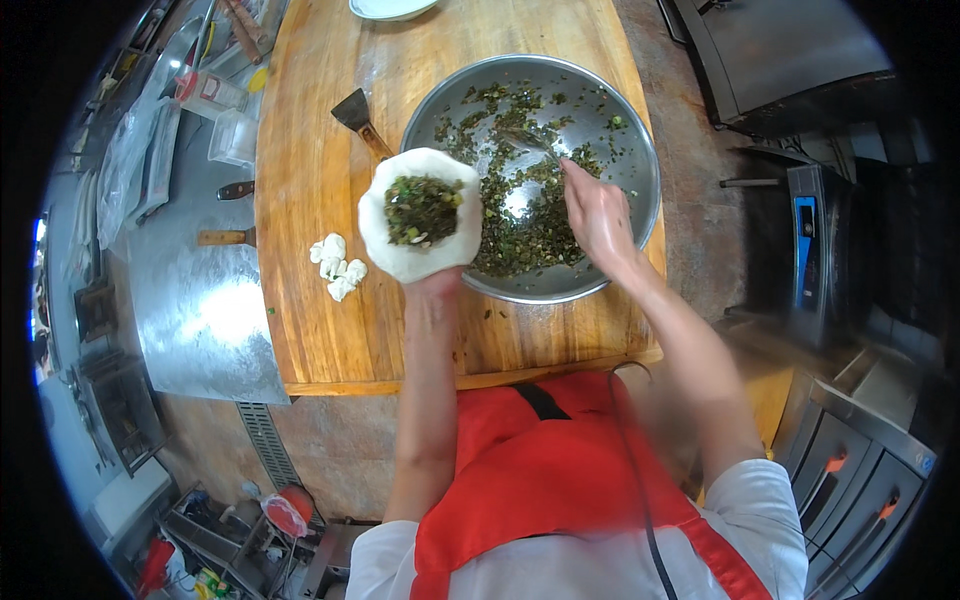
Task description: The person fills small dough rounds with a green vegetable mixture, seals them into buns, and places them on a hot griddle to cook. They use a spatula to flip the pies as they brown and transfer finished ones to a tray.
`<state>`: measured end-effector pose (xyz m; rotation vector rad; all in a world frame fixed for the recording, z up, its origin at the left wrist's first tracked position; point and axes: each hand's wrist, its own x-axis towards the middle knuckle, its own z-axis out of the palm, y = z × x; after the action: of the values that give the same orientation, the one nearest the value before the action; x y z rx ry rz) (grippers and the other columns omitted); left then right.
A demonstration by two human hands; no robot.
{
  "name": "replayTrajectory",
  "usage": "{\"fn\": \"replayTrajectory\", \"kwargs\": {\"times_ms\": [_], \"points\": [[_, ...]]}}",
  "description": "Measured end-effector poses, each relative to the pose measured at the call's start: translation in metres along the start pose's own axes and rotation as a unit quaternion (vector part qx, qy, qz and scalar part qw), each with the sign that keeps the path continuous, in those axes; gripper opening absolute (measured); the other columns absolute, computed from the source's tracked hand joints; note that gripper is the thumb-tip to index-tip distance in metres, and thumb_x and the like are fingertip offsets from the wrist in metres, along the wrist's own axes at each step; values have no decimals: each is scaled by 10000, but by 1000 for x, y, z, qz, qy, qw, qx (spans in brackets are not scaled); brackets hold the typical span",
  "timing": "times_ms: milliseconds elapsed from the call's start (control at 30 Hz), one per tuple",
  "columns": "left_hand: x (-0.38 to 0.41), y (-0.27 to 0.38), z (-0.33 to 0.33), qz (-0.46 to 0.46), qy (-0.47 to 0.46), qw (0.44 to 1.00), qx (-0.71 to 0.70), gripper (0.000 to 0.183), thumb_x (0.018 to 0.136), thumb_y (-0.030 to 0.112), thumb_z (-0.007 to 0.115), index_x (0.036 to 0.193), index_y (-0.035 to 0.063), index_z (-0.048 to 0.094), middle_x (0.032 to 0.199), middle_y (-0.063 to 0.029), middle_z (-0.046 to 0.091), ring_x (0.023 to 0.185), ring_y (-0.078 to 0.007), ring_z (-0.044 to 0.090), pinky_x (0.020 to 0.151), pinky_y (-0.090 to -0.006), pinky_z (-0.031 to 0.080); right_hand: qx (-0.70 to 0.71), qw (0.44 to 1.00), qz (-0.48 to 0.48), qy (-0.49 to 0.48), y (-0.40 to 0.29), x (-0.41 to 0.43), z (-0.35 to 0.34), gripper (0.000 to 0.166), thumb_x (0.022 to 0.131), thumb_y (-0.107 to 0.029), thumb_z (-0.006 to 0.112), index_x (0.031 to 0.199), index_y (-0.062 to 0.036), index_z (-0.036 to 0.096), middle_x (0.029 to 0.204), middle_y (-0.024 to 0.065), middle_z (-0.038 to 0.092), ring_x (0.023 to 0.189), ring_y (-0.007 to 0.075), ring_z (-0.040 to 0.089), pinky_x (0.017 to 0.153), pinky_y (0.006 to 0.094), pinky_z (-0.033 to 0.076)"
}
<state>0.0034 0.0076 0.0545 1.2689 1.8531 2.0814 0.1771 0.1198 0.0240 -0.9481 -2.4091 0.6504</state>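
On my left hand (439, 279) rests a round white dough wrapper (382, 251), which hides most of the fingers. A mound of chopped green vegetable filling (424, 210) sits in the middle of the dough. My right hand (598, 214) grips the handle of a metal spoon (531, 141) inside a large steel mixing bowl (450, 82). More of the chopped green filling (517, 247) is spread over the bowl's bottom and sides. The dough overlaps the bowl's left rim in view.
A dough scraper (352, 111) with a wooden handle lies on the wooden table (315, 187), partly behind the wrapper. Small dough pieces (337, 266) are at the left. A white plate (391, 7) sits at the far edge. Plastic containers (232, 137) stand on the steel counter (202, 300).
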Motion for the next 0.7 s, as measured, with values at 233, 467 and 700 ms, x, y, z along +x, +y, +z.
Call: {"fn": "replayTrajectory", "kwargs": {"times_ms": [233, 467, 700], "points": [[0, 8, -32, -41, 81, 979, 181, 221, 715, 114, 745, 874, 75, 596, 824, -31, 619, 728, -110, 603, 671, -233, 469, -34, 989, 20, -141, 44, 14, 70, 239, 815, 45, 510, 1017, 22, 636, 585, 208, 597, 508, 306, 604, 469, 392, 521], [-7, 14, -46, -50, 77, 987, 133, 300, 685, 60, 764, 904, 36, 560, 887, -45, 604, 789, -122, 592, 708, -238, 466, 351, 798, 336, -356, 5, -18, 35, 268, 935, -52, 502, 1158, 64, 595, 551, -4, 469, 423, 82, 374, 372, 235, 286], [-19, 1, -36, -108, 90, 988, 62, 298, 695, 60, 765, 914, 42, 564, 901, -50, 611, 801, -120, 595, 715, -244, 471, 446, 699, 457, -323, -6, -19, -10, 310, 942, -88, 520, 1223, 43, 538, 577, -50, 387, 436, 38, 289, 361, 214, 162]]}}
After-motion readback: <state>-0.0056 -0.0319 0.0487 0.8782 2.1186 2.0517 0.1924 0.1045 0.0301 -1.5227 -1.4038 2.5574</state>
